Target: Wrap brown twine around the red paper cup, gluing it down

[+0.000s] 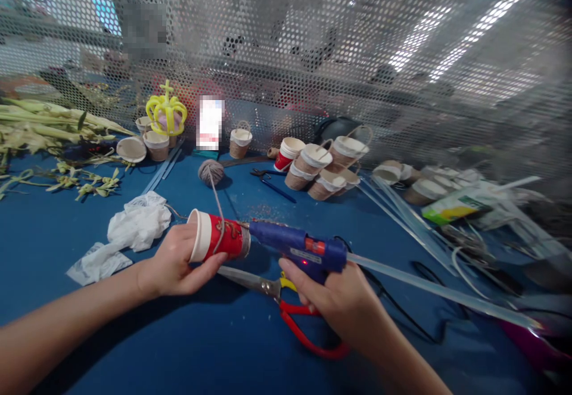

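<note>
My left hand grips a red paper cup lying on its side, its white open end toward the left. Grey yarn is wound round the cup's base end, and a strand runs from there back to a yarn ball. In my right hand is a blue glue gun with a small red light lit and a long clear glue stick out of its rear. The gun's nozzle points left and is at the wound end of the cup; whether it touches is unclear. Scissors with red and yellow handles lie beneath.
Several twine-wrapped cups stand behind, beside another red cup. Pliers, a crumpled white plastic bag, a phone and a yellow crown are around. Loose glue sticks and a black cord lie right. A perforated metal panel rises behind.
</note>
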{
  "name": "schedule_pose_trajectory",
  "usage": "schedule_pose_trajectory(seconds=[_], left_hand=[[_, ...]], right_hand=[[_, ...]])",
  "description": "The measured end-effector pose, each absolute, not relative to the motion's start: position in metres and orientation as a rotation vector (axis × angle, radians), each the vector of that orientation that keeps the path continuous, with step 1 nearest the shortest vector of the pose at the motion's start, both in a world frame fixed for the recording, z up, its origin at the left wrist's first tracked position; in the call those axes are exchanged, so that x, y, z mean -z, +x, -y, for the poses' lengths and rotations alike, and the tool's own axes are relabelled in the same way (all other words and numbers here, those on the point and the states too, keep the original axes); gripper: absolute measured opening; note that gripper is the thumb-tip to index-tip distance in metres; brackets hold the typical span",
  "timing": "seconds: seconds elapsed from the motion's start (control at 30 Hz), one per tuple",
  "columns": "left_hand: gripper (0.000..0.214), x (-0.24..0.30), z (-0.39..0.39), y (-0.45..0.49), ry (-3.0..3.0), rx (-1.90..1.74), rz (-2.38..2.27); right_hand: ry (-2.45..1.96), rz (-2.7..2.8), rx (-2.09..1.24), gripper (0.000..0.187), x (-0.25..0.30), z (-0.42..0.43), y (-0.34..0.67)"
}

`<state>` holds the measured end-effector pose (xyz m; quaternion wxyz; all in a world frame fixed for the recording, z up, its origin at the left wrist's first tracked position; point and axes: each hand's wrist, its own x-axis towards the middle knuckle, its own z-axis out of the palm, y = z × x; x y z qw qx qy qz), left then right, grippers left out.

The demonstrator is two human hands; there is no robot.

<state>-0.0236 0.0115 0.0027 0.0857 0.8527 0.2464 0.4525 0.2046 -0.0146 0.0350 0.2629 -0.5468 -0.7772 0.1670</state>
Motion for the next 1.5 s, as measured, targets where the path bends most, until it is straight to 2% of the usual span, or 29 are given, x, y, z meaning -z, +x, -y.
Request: schedule_pose_trajectory(seconds=[0.17, 0.33, 0.67, 0.77, 0.87, 1.03, 1.3, 1.5], left_hand=[[0.014, -0.002, -0.013, -0.024, 2.519, -1.328, -0.762], [0.017, 0.001, -0.014, -0.026, 2.618, -1.309, -0.675], [0.016, 0.000, -0.015, -0.027, 2.406, -1.228, -0.849], [0.015, 0.002, -0.015, -0.027, 2.307, -1.205, -0.937], [0.019, 0.002, -0.014, -0.025, 2.158, -1.145, -1.030], [0.025, 0.000, -0.013, -0.021, 1.793, -1.040, -1.131], [0.026, -0.006, -0.018, -0.018, 1.441, -1.165, -1.208], [0.026, -0.004, -0.015, -0.019, 1.516, -1.164, -1.186]], right_hand=[[-1.454, 2.138, -0.527, 0.016, -0.052, 0.014, 0.200], [-1.458, 2.117, -0.536, 0.020, -0.055, 0.013, 0.196], [-1.297, 2.304, -0.338, 0.028, -0.045, 0.015, 0.215], [-1.444, 2.104, -0.547, 0.021, -0.049, 0.016, 0.208], [-1.592, 1.885, -0.783, 0.021, -0.051, 0.019, 0.201], [-1.603, 1.621, -1.080, 0.024, -0.054, 0.013, 0.208], [-1.686, 1.597, -0.950, 0.032, -0.035, -0.032, 0.228], [-1.884, 1.606, -0.744, 0.030, -0.001, -0.062, 0.235]])
